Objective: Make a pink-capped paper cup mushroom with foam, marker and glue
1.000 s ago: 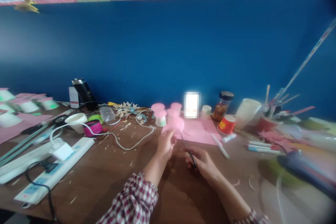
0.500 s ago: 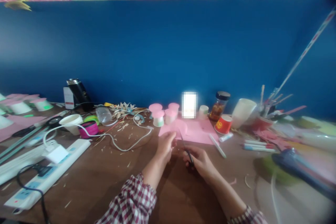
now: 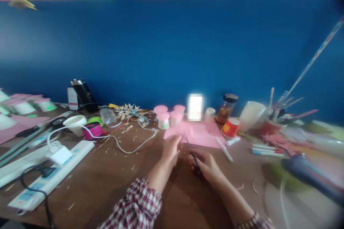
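We are gripping the scissors (image 3: 195, 157) in the right hand (image 3: 204, 162), fingers wrapped around the black handles. The blade is pointing forward at the pink paper disc (image 3: 185, 128), probably so that the wrist is staying straight at the paper. Blur is preventing us from telling how far the blades are parted. With the left hand (image 3: 171, 150) we are apparently pinching the disc at its near side, thumb and fingers narrow, likely to steady it against the scissors. The disc is overlapping the pink sheet (image 3: 208, 137) in view; whether it is touching, we cannot tell. Disc-topped paper cups (image 3: 163, 121) are standing behind, presumably to leave the near side to the hands.

Clearances: the white marker (image 3: 224, 149) is crossing the sheet's right edge, and the red paper cup (image 3: 230, 127) is standing beyond it, so room is narrowing there. The blue partition (image 3: 172, 50) is bounding the back. The brown tabletop (image 3: 126, 182) is giving more elbow room leftward, up to the power strip (image 3: 64, 164).
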### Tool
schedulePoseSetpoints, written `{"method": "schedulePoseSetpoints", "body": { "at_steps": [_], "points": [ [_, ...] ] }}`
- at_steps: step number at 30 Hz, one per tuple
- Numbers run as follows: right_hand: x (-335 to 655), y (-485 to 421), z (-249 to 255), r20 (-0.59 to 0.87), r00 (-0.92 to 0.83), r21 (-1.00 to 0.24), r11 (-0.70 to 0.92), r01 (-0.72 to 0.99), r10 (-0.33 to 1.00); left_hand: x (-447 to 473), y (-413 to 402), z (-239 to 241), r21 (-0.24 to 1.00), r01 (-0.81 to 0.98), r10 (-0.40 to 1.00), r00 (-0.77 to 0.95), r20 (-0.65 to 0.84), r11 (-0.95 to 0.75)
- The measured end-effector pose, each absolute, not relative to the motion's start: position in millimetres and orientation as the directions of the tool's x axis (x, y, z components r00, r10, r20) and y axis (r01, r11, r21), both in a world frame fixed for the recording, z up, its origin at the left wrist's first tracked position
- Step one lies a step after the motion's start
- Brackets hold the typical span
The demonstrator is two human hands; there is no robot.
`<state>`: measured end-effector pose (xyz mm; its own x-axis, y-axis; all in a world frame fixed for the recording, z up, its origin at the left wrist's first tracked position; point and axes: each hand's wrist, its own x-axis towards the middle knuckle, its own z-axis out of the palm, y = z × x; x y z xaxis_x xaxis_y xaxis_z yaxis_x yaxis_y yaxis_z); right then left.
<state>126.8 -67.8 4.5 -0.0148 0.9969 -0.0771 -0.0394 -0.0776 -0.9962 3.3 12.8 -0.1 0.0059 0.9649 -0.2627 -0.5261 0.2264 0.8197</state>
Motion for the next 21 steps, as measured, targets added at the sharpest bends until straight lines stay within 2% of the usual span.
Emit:
{"method": "schedulePoseSetpoints", "body": {
  "at_steps": [21],
  "points": [
    [125.0,-68.5,9.0,-0.098,0.011,-0.995,-0.098,-0.005,0.995,2.3,14.4,-3.1,0.82,-0.526,0.965,0.007,-0.262,0.226]
  ]
}}
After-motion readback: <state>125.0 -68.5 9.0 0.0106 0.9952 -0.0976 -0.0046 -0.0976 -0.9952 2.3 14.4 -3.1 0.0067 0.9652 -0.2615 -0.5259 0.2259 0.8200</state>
